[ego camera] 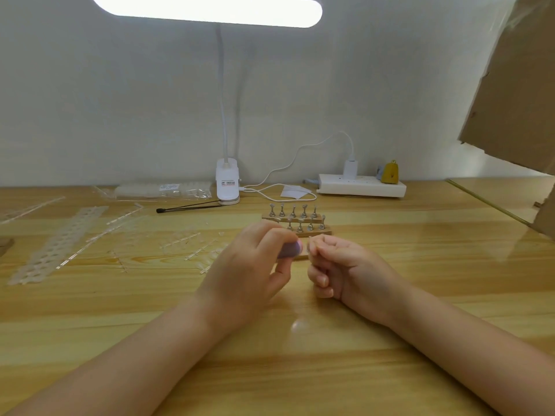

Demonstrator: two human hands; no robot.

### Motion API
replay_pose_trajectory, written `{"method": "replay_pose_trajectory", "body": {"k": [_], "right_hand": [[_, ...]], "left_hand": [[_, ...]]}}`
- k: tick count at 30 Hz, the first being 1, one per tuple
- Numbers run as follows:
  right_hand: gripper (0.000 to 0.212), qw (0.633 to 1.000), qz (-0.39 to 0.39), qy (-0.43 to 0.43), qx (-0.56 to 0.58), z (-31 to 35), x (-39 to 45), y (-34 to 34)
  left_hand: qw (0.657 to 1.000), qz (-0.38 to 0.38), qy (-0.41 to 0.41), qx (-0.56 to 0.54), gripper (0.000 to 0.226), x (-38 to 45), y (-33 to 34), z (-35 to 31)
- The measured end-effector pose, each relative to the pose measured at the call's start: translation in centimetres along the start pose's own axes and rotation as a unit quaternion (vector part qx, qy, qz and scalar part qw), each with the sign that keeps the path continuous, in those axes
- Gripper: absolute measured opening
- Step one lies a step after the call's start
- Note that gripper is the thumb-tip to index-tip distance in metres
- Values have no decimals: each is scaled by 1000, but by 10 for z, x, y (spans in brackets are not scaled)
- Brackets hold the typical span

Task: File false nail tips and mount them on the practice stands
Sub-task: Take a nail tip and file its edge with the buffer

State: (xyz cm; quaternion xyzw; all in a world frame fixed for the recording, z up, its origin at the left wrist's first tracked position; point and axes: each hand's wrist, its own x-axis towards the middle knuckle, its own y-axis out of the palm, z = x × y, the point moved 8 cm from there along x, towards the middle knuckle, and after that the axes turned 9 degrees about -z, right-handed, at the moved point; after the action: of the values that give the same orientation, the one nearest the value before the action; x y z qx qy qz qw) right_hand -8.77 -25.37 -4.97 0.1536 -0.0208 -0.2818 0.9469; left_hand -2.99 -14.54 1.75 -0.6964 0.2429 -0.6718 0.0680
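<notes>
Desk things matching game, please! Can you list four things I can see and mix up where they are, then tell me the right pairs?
1. file
2. nail tip
3. lamp
4. power strip

a. at the back of the desk, right of centre
b. clipped at the back, in the middle
c. in the left hand
d. pinched by the right hand

Pairs: 1-c, 2-d, 3-b, 4-a

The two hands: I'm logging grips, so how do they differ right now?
The left hand grips a purple nail file; the right hand pinches a clear nail tip. The left shows its back, the right its curled fingertips. Both hover before the practice stands.
</notes>
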Motion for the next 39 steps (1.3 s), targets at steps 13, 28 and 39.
{"method": "replay_pose_trajectory", "body": {"k": [13,28,39], "right_hand": [[11,1000,-1,-17,2,1,-1,1],[8,1000,5,-12,-4,-1,1,0],[9,999,45,8,-21,-2,0,5]], "left_hand": [[999,-18,24,-33,21,0,-5,-6],[997,2,73,38,18,2,5,-17],[988,6,130,82,12,3,2,-20]]}}
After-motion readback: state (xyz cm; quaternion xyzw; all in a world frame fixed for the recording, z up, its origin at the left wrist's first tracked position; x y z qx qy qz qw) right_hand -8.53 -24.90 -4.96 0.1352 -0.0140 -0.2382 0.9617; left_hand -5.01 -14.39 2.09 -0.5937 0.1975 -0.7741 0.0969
